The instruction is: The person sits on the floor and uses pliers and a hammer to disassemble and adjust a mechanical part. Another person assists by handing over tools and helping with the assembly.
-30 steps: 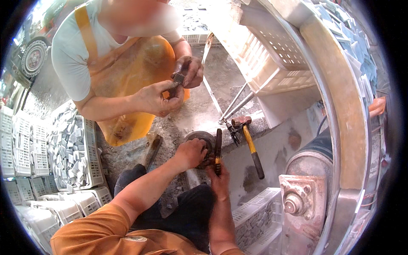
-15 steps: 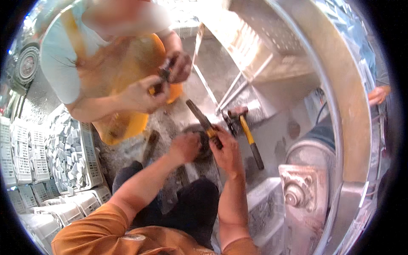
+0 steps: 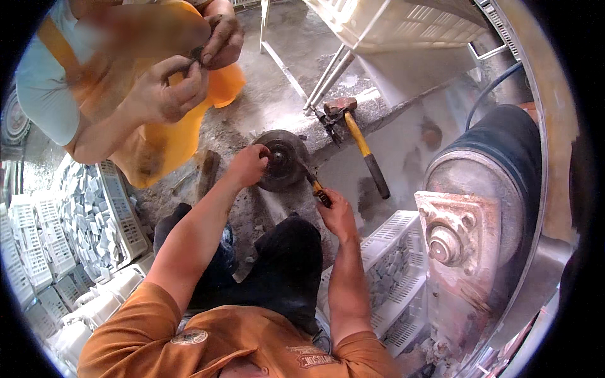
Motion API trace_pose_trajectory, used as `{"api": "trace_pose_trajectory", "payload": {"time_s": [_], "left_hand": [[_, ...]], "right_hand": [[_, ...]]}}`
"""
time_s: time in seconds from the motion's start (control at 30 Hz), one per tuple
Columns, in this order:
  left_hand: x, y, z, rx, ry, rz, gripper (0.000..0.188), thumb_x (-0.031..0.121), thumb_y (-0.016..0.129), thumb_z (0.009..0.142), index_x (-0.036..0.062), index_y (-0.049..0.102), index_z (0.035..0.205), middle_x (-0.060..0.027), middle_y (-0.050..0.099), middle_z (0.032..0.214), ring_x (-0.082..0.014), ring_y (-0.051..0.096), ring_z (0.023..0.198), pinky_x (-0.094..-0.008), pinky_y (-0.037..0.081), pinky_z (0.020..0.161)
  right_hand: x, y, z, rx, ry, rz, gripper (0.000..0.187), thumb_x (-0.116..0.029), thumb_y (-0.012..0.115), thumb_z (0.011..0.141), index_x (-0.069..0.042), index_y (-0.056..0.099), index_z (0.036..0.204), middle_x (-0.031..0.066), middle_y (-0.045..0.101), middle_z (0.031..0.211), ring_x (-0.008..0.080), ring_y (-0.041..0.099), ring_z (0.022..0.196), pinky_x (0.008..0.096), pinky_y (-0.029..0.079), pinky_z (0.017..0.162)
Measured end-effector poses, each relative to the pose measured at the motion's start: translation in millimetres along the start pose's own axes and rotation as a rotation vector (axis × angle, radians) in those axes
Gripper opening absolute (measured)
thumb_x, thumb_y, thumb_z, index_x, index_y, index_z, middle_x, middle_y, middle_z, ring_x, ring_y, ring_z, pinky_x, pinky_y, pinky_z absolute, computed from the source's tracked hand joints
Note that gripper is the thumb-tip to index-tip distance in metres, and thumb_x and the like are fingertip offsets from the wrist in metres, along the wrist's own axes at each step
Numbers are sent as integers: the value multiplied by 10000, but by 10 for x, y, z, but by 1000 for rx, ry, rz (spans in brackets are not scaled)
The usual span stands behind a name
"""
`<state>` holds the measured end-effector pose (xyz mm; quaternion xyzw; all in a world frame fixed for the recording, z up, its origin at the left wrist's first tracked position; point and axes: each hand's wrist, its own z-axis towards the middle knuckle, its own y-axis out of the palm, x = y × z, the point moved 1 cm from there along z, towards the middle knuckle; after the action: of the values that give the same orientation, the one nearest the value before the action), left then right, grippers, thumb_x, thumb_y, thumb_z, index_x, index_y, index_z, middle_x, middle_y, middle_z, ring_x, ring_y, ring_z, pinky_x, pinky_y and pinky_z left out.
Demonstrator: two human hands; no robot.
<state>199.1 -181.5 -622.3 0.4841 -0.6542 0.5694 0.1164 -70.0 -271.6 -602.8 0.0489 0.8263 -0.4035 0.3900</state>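
My left hand [image 3: 251, 165] is closed, its fingertips against the hub area of a dark round pulley-like wheel [image 3: 278, 179] on the ground between my legs and the co-worker. Whether those fingers pinch something small is hidden. In my right hand [image 3: 338, 214] is a hand tool with a yellow-and-black handle [image 3: 317, 189]. Its dark blade reaches the wheel's right side; its exact kind is unclear. Beyond my right hand lie a hammer [image 3: 358, 133] with a yellow-and-black handle and dark pliers [image 3: 328, 128].
At the far left, a co-worker in a yellow apron [image 3: 151, 154] handles a small dark piece. Crates [image 3: 120, 208] of grey tile pieces stand left; a white crate [image 3: 397, 242] is at my right. A roller machine with a bearing block [image 3: 457, 236] stands farther right.
The tool's blade, raised and pointing away before, is now down at the wheel's edge. My left hand has moved onto the wheel, leaving more of it visible. The whole view has shifted.
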Motion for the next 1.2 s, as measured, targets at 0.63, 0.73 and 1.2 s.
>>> {"api": "trace_pose_trajectory", "payload": {"time_s": [0.63, 0.73, 1.2], "left_hand": [[-14, 216, 38, -51, 30, -116, 297, 126, 561, 864, -7, 633, 1120, -201, 678, 1032, -310, 653, 975, -391, 485, 876], [-141, 266, 65, -61, 14, -164, 298, 126, 555, 859, -9, 632, 1114, -202, 678, 1014, -308, 654, 957, -393, 489, 868], [273, 130, 9, -51, -98, -2, 330, 245, 588, 864, 2, 623, 1084, -219, 646, 1094, -380, 597, 1067, -450, 476, 899]], "right_hand": [[56, 608, -24, -190, 184, 655, 178, -151, 647, 878, -48, 632, 1023, 8, 628, 796, 98, 572, 677, 247, 442, 573], [-45, 642, -30, -205, 206, 659, 181, -159, 635, 891, -44, 629, 1031, 12, 628, 797, 102, 570, 672, 250, 440, 568], [168, 670, 51, -206, 153, 396, 245, -149, 635, 891, 15, 611, 1072, 94, 666, 888, 204, 634, 793, 329, 496, 705]]}}
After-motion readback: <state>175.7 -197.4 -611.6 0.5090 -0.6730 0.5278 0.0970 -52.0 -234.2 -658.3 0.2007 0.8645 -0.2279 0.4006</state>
